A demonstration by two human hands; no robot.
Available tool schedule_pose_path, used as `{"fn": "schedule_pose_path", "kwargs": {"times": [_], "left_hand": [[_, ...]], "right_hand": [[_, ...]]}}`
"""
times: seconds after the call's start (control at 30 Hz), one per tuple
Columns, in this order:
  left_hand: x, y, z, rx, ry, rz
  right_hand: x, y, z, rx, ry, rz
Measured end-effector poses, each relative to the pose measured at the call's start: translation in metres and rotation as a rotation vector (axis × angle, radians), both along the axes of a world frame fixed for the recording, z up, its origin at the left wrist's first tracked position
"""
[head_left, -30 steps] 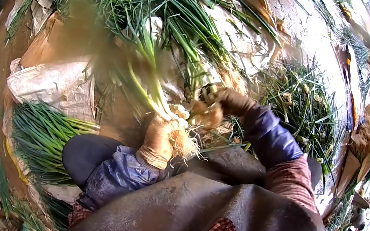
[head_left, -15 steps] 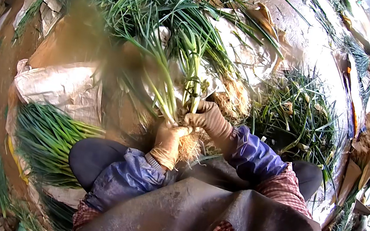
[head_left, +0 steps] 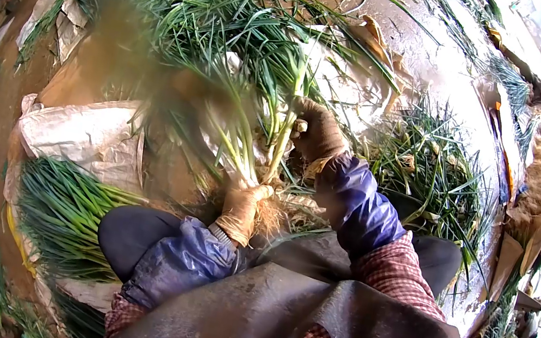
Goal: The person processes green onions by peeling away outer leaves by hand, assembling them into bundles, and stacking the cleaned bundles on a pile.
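My left hand, in a tan glove, is closed round the white lower ends of a few green onions, just above their pale stringy roots. The stalks fan upward and away from me. Higher up, my right hand, in a brownish glove, has its fingers curled against the upper part of one green onion stalk. Whether it pinches the whole stalk or only an outer leaf is hard to make out. Behind the stalks lies a large heap of green onions.
A neat pile of green onions lies by my left knee, below a pale folded sack. Loose green leaves are heaped by my right knee. A dark apron covers my lap. A smudge blurs the upper left.
My right hand has moved from the lower stalks near my left hand up and slightly right along a stalk. My left hand keeps its hold in nearly the same place.
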State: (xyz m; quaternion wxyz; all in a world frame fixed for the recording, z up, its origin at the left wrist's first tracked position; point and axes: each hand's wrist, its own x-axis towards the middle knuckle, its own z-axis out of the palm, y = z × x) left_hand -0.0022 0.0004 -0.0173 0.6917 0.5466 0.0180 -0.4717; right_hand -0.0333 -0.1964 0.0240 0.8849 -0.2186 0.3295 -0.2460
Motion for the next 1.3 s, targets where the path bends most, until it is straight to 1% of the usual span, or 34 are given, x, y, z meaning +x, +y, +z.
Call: {"fn": "schedule_pose_path", "kwargs": {"times": [0.07, 0.1, 0.13, 0.2, 0.23, 0.27, 0.33, 0.37, 0.4, 0.47, 0.53, 0.6, 0.63, 0.67, 0.73, 0.77, 0.8, 0.83, 0.9, 0.93, 0.97, 1.0, 1.03, 1.07, 1.1, 1.13, 1.17, 1.2, 1.23, 1.27, 1.3], "left_hand": [[0.001, 0.003, -0.006, 0.015, 0.037, -0.039], [0.0, -0.001, 0.003, -0.029, -0.015, -0.025], [0.001, -0.001, 0.02, 0.013, 0.001, -0.025], [0.003, 0.0, 0.029, -0.017, 0.119, -0.022], [0.005, 0.001, 0.016, -0.052, 0.108, -0.033], [0.004, 0.002, 0.011, -0.048, 0.114, -0.032], [0.003, 0.0, 0.01, -0.051, 0.066, -0.001], [0.001, 0.0, 0.017, -0.009, 0.134, -0.006], [0.004, 0.0, 0.016, -0.007, 0.137, -0.006], [0.009, 0.002, 0.013, -0.182, 0.294, -0.019], [0.009, 0.0, 0.01, -0.175, 0.276, 0.023], [0.01, 0.001, 0.012, -0.311, 0.366, 0.042], [0.01, 0.001, 0.01, -0.363, 0.412, 0.015], [0.01, 0.002, 0.011, -0.363, 0.413, 0.017], [0.009, 0.006, 0.014, -0.355, 0.553, -0.109], [0.005, 0.002, 0.013, -0.34, 0.479, -0.067], [0.002, 0.001, 0.016, -0.344, 0.473, -0.071], [0.001, 0.0, 0.021, -0.299, 0.47, -0.09], [0.001, -0.001, 0.023, -0.234, 0.451, -0.138], [0.0, 0.0, 0.025, -0.261, 0.426, -0.15], [0.0, 0.0, 0.024, -0.253, 0.44, -0.152], [0.0, 0.0, 0.023, -0.245, 0.456, -0.155], [0.002, 0.0, 0.022, -0.247, 0.455, -0.156], [0.006, 0.001, 0.022, -0.25, 0.532, -0.141], [0.008, 0.002, 0.022, -0.253, 0.611, -0.127], [0.007, 0.003, 0.021, -0.307, 0.537, -0.093], [0.006, 0.003, 0.02, -0.316, 0.526, -0.091], [0.007, 0.004, 0.02, -0.326, 0.513, -0.091], [0.009, 0.002, 0.017, -0.311, 0.527, -0.137], [0.007, 0.002, 0.013, -0.313, 0.528, -0.141], [0.006, 0.002, 0.021, -0.332, 0.514, -0.097]], "right_hand": [[-0.01, 0.001, -0.018, 0.083, -0.036, 0.077], [-0.016, 0.006, -0.017, 0.046, 0.01, 0.079], [-0.02, 0.014, -0.018, -0.037, 0.154, 0.031], [-0.037, 0.025, -0.018, -0.424, 0.304, 0.33], [-0.043, 0.035, -0.015, -0.498, 0.402, 0.393], [-0.045, 0.045, -0.012, -0.639, 0.514, 0.563], [-0.064, 0.054, -0.067, -0.755, 0.459, 0.749], [-0.063, 0.058, -0.067, -1.439, 0.532, 1.164], [-0.063, 0.062, -0.066, -2.146, 0.553, 1.554], [-0.086, 0.079, -0.082, -1.49, 0.728, 1.326], [-0.109, 0.091, -0.071, -1.714, 0.722, 1.684], [-0.122, 0.067, -0.077, -1.59, 0.863, 1.938], [-0.113, 0.057, -0.051, -1.557, 0.916, 1.851], [-0.129, 0.035, -0.096, -1.364, 0.775, 1.506], [-0.107, 0.021, -0.087, -0.554, 0.667, 1.07], [-0.1, 0.02, -0.09, -0.346, 0.445, 0.97], [-0.091, 0.02, -0.092, -0.143, 0.223, 0.86], [-0.074, 0.025, -0.089, -0.123, 0.148, 0.833], [-0.045, 0.044, -0.078, -0.147, 0.012, 0.677], [-0.034, 0.049, -0.088, -0.133, -0.052, 0.57], [-0.036, 0.046, -0.084, -0.016, -0.254, 0.527], [-0.037, 0.05, -0.034, -0.149, -0.15, 0.427], [-0.039, 0.046, -0.032, -0.141, -0.102, 0.378], [-0.042, 0.039, -0.031, -0.132, -0.053, 0.329], [-0.051, 0.032, -0.03, -0.216, 0.033, 0.318], [-0.062, 0.02, -0.031, -0.302, 0.046, 0.378], [-0.072, 0.017, -0.035, -0.335, 0.061, 0.367], [-0.079, 0.021, -0.016, -0.368, 0.076, 0.354], [-0.086, 0.025, 0.007, -0.425, 0.177, 0.387], [-0.092, 0.024, 0.002, -0.47, 0.227, 0.381], [-0.099, 0.025, 0.007, -0.538, 0.297, 0.382]]}}
